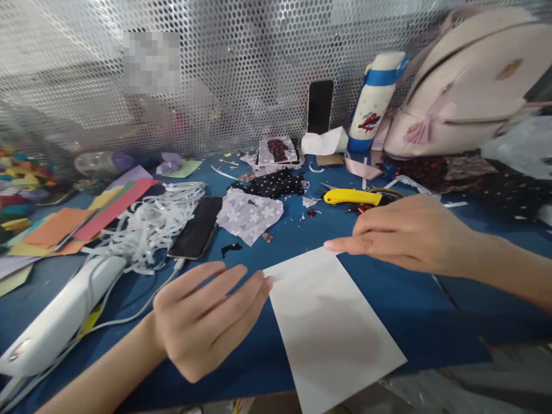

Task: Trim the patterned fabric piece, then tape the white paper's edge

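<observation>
A blank white sheet of paper (323, 322) lies at the front of the blue table, its near end reaching past the edge. My left hand (211, 316) pinches the sheet's far left corner between thumb and fingers. At the far right corner is my right hand (401, 236), with its index finger stretched along the corner and the other fingers curled; its thumb is hidden. Just beyond the right hand rests a yellow utility knife (353, 197). Patterned grey fabric scraps (250, 215) and a black dotted scrap (276, 184) lie past the paper.
On the left are a dark phone (196, 227), shredded white strips (150, 221), coloured paper (116, 210) and a white corded device (64, 316). Behind stand another phone (319, 106), a bottle (375, 103), a pink backpack (466, 86) and a perforated metal screen (241, 69).
</observation>
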Demonstrator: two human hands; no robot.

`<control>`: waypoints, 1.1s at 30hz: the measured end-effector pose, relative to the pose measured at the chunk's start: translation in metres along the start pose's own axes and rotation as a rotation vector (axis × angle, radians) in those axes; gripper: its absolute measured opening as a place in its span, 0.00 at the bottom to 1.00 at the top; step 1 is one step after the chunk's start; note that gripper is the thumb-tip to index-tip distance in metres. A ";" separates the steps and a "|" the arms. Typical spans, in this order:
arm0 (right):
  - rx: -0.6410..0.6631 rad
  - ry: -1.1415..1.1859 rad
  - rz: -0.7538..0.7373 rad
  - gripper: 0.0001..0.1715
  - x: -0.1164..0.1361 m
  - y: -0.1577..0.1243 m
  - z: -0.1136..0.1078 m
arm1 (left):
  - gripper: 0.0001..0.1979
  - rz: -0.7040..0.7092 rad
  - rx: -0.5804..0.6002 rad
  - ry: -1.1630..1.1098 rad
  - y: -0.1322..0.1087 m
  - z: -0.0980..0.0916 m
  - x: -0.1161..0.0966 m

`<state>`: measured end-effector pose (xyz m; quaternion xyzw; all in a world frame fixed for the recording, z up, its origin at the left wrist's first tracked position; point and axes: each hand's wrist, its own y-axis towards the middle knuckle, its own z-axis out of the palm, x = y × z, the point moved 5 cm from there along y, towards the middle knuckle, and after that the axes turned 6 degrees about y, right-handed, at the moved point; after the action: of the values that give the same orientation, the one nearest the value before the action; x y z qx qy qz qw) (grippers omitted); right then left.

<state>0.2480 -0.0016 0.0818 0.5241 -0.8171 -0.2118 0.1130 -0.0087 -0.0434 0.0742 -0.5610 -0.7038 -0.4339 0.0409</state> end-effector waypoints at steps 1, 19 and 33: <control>0.024 -0.038 -0.022 0.18 0.000 -0.001 0.001 | 0.06 -0.012 0.007 -0.012 -0.004 0.003 0.000; 0.198 0.014 -0.193 0.24 -0.005 -0.007 0.049 | 0.11 -0.249 0.223 -0.329 -0.028 0.054 -0.006; 0.337 0.082 -0.152 0.29 -0.006 -0.021 0.065 | 0.12 -0.387 0.355 -0.351 -0.033 0.056 -0.012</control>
<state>0.2410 0.0111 0.0143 0.6040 -0.7938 -0.0583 0.0407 -0.0069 -0.0154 0.0141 -0.4672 -0.8585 -0.2005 -0.0671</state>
